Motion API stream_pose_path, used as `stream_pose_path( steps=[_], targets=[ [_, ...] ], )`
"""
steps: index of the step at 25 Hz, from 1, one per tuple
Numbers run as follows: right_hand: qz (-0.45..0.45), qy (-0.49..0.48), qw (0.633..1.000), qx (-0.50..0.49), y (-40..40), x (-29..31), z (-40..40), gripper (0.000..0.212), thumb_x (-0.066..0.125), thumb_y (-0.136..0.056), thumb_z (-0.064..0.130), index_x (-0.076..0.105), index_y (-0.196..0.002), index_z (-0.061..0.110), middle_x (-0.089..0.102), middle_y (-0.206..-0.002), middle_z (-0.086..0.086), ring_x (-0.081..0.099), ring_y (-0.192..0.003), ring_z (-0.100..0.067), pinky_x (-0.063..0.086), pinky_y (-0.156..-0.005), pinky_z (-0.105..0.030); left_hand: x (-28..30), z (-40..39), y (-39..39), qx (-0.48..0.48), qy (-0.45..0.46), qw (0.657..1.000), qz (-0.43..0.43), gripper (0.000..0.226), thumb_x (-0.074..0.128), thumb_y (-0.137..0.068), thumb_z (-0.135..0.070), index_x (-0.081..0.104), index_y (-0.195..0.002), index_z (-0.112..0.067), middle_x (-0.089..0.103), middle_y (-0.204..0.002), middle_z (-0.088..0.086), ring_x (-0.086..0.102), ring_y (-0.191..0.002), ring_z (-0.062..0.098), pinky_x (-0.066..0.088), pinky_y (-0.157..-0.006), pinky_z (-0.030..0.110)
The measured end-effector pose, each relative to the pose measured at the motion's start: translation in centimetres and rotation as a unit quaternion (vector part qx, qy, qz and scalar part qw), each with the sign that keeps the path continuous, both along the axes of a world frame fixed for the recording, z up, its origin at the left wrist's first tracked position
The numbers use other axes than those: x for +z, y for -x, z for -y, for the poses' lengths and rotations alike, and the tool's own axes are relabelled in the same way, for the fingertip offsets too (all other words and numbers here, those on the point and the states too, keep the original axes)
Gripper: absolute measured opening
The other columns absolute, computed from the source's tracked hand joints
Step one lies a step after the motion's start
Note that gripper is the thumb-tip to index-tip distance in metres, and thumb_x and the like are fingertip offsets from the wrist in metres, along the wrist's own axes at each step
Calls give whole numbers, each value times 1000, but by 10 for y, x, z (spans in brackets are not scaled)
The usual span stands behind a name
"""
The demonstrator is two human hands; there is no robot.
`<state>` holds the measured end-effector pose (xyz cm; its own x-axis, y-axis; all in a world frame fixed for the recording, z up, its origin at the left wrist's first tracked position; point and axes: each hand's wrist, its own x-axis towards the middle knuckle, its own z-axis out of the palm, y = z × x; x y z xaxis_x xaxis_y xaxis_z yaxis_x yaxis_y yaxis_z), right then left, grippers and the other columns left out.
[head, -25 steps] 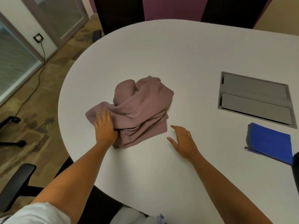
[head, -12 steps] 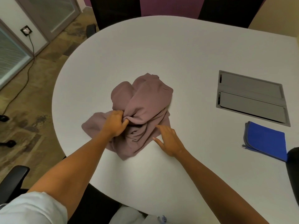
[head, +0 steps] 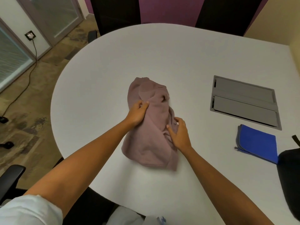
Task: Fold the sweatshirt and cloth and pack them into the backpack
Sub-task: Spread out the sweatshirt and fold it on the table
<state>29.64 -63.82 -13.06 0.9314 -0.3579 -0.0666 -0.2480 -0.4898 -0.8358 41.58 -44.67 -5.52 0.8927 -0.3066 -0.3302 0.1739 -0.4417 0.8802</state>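
While the sweatshirt (head: 151,125) is bunched in a mauve heap near the front middle of the white table (head: 178,54), it is gripped from both sides. The left hand (head: 138,113) is closed on a fold high on the heap's left side, with the cloth pinched between thumb and curled fingers. The right hand (head: 179,134) is set lower on the right side, its fingers curled into the folds there; whether cloth is truly clutched or only pressed cannot be told for certain, though a grip is judged likely.

The heap's long axis is seen running away from the person, from the hem near the front table edge to the rounded end farther off. The hands are thus placed across that axis, left farther forward, right nearer the body. Both are equally close to the garment, being already on it. It is judged that the sweatshirt must be shaken out or spread flat before any fold can be made, and that the spreading would be done sideways, across the axis.

The cloth (head: 256,142), blue with a grey edge, is lying folded flat well to the right, nearer the right hand, untouched. Beside it, at the right edge of the view, part of a dark backpack (head: 289,179) is seen, touching or overlapping the cloth's corner. A grey hatch (head: 245,101) is set into the table beyond the cloth.
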Motion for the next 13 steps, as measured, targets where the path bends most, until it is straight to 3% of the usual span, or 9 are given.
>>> stream_pose_path(
  steps=[2,4,7,10,13],
  targets=[
    [30,-5,999,-23,14,5,17,46,60,-96,43,47,-133,18,52,-131,-1,53,-116,-15,49,-102,-36,3,15,7,5,4,998,-56,43,42,-100,-57,55,-114,-19,62,-107,-2,60,-98,15,48,-84,31],
    [54,25,998,2,33,2,31,39,57,-97,46,50,-127,23,54,-126,3,55,-113,-14,49,-100,-35,-2,21,17,-52,17,992,-110,39,40,-102,-54,53,-118,-22,61,-119,-2,60,-110,19,48,-88,33],
    [43,94,991,87,66,-13,51,38,54,-96,48,54,-125,24,56,-123,5,56,-110,-14,45,-98,-32,-28,21,34,-152,-95,980,-85,34,45,-103,-45,54,-122,-18,62,-124,3,60,-108,21,47,-90,33],
    [97,278,930,219,95,-29,65,34,54,-93,39,59,-117,15,61,-116,-3,60,-100,-22,40,-91,-29,-65,13,59,-135,-244,960,-36,36,56,-96,-22,51,-129,-12,57,-133,11,57,-114,28,48,-99,40],
    [147,345,862,340,116,-44,59,29,65,-83,30,60,-106,13,61,-104,-4,58,-88,-22,36,-80,-25,-97,-4,90,-70,-388,915,-83,55,63,-89,-19,38,-137,-9,45,-139,14,50,-126,35,45,-106,49]
  ],
)
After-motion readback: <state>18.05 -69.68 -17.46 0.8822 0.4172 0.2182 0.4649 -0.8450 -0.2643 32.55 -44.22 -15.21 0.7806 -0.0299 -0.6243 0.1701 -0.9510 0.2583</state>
